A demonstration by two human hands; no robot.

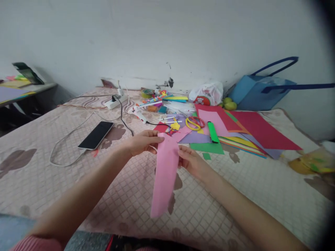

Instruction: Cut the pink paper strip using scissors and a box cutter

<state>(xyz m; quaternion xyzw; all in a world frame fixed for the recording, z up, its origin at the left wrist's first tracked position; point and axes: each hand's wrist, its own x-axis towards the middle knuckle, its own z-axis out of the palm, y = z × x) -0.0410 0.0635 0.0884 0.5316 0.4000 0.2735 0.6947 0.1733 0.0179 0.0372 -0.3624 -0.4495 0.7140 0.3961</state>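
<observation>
A long strip of pink paper (pixel 165 174) hangs between my two hands above the patterned tablecloth. My left hand (pixel 143 142) pinches its upper left edge, thumb on top. On the opposite edge, slightly lower, my right hand (pixel 190 159) has its fingers closed on the same paper. The strip's lower end points towards me. Just beyond it lie another pink paper piece (pixel 183 133), a yellow flower-shaped piece (pixel 175 126) and scissors with yellow and red handles (pixel 193 123). A bright green cutter-like tool (pixel 212 132) rests to the right of these.
A phone (pixel 96 135) on a white cable lies at left. Behind are a power strip (pixel 116 101) and a white glue gun (pixel 138 113) with its cord. Coloured sheets (pixel 264 129) spread at right, near a blue bag (pixel 258 92) and a white plastic bag (pixel 206 92).
</observation>
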